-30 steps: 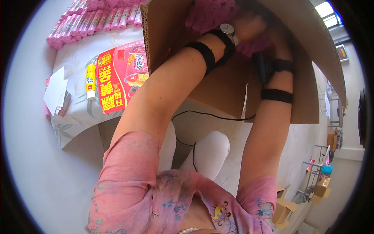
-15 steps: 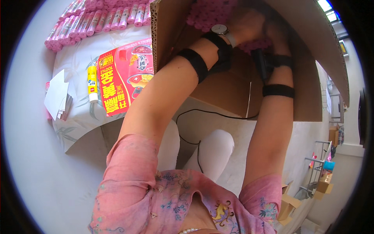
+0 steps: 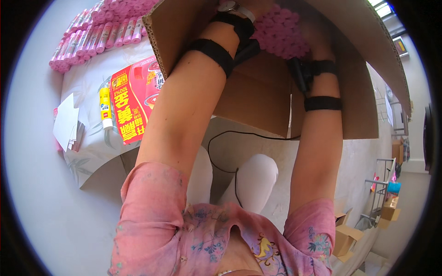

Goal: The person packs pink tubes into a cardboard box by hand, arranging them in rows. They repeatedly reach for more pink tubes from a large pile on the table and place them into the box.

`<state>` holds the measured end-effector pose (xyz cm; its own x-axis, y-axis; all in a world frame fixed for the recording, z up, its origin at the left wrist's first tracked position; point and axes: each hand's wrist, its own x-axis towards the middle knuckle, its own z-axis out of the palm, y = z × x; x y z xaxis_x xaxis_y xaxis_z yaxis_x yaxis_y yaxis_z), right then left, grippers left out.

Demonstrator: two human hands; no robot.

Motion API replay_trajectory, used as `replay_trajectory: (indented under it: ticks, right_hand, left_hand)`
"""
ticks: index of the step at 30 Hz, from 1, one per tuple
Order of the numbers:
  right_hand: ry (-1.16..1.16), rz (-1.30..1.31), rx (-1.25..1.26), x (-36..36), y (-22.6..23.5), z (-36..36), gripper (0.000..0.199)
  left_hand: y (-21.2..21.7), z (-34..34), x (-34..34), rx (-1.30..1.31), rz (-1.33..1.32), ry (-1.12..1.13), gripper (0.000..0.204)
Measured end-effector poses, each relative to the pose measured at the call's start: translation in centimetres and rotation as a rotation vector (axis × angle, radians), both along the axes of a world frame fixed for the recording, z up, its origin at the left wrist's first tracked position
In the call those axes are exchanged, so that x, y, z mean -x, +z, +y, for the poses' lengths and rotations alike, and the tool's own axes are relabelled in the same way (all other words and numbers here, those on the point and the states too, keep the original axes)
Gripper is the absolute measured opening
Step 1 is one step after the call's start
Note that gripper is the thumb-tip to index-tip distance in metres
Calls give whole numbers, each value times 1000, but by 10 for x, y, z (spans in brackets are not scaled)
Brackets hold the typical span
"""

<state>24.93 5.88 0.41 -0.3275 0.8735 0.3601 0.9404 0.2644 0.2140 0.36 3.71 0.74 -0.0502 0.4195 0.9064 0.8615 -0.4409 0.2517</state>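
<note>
Basically, pink rolls (image 3: 283,32) sit bunched in the box (image 3: 258,92) between left hand (image 3: 261,6) and right hand (image 3: 318,42), can't tell either grip (one cropped, one shadowed), so uneven squeezing could scatter rolls, or the cable (image 3: 239,132) could snag the box edge.

Printed lettering to my left.
Yellow characters on a flat red sheet (image 3: 131,99); small print on a yellow plastic tube (image 3: 106,105).

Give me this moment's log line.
left hand: inside cardboard box, beside pink rolls | right hand: inside box, at rolls' right side | grip: unclear | table: glue stick, red sheet
</note>
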Motion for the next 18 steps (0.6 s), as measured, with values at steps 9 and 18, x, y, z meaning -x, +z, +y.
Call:
replay_trajectory:
  ticks: [9,18]
  right_hand:
    - [-71,-31,73,-1,14,11,41]
    - [235,327,-7,33,-36,-18,47]
  left_hand:
    - [12,-11,7,47,98,49,30]
    - [-10,2,8,-1,179,-8,31]
